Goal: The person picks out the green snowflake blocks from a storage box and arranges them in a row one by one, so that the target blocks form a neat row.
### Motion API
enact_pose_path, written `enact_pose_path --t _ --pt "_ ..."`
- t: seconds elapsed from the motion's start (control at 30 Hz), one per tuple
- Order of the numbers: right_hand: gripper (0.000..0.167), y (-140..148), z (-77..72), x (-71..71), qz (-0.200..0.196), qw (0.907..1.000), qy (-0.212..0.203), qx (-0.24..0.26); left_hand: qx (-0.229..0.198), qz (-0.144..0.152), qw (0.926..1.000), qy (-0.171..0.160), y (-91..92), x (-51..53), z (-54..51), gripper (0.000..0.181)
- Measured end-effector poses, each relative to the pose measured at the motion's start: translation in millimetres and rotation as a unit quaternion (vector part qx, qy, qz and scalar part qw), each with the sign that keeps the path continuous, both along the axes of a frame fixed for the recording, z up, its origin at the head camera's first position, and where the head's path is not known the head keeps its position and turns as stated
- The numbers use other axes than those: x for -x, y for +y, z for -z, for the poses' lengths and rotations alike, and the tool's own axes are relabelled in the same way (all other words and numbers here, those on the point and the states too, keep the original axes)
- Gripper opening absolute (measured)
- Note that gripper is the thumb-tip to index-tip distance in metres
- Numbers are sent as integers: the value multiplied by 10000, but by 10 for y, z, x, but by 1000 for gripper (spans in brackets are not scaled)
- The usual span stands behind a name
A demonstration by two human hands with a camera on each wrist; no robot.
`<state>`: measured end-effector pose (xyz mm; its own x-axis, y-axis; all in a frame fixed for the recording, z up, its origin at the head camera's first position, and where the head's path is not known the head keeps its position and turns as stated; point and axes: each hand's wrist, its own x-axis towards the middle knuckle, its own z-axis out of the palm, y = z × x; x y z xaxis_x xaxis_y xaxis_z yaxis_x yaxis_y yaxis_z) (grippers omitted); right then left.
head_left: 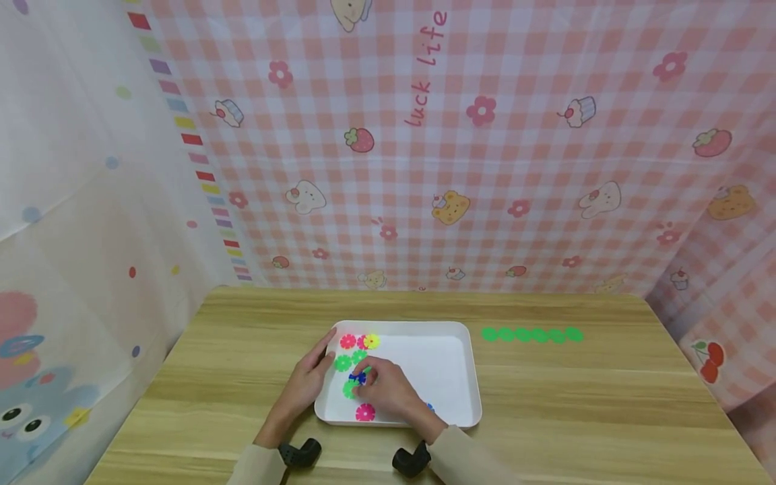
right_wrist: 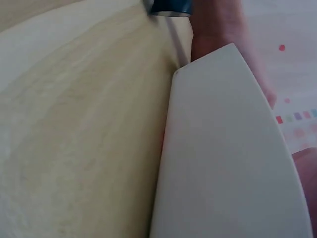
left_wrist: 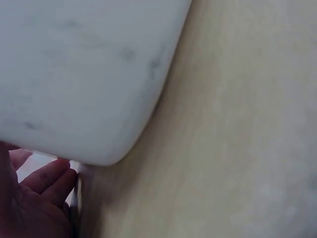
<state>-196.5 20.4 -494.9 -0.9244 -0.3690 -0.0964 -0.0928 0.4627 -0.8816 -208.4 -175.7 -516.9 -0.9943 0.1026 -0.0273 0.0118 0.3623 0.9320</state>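
A shallow white tray (head_left: 424,328) lies on the table. My left hand (head_left: 306,380) grips its left rim, the thumb by the rim and the fingers along the outer side; some fingers (left_wrist: 47,181) show beside the wall in the left wrist view. Over the tray's left part, my right hand (head_left: 388,389) pinches a blue notched snowflake disc (head_left: 356,378) between thumb and forefinger. Right under it lies a green snowflake disc (head_left: 349,389). Further pink (head_left: 365,412), yellow (head_left: 372,341) and green discs (head_left: 343,363) sit around that hand. The right wrist view shows mostly the tray's outer wall (right_wrist: 218,148).
On the table right of the tray, several green discs (head_left: 532,335) lie in a row. Partly behind my right wrist, a bit of a blue disc (head_left: 430,407) shows in the tray. A checked pink curtain (head_left: 448,162) hangs behind the wooden table (head_left: 576,404).
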Motion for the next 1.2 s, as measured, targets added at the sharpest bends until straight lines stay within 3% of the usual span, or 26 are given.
enact_pose_path --t 0.37,0.53,0.83,1.2 --pt "20 -39 44 -12 45 9999 107 -102 -41 42 10000 -58 18 -18 -71 49" --pt "22 -51 62 -17 59 9997 168 -180 -5 31 10000 -34 1 -1 -13 49" --pt "22 -43 65 -31 38 9984 430 -371 11 110 9999 4 0 -7 -14 49" --pt "22 -42 66 -32 53 9986 383 -363 51 92 9999 -32 -8 20 12 50"
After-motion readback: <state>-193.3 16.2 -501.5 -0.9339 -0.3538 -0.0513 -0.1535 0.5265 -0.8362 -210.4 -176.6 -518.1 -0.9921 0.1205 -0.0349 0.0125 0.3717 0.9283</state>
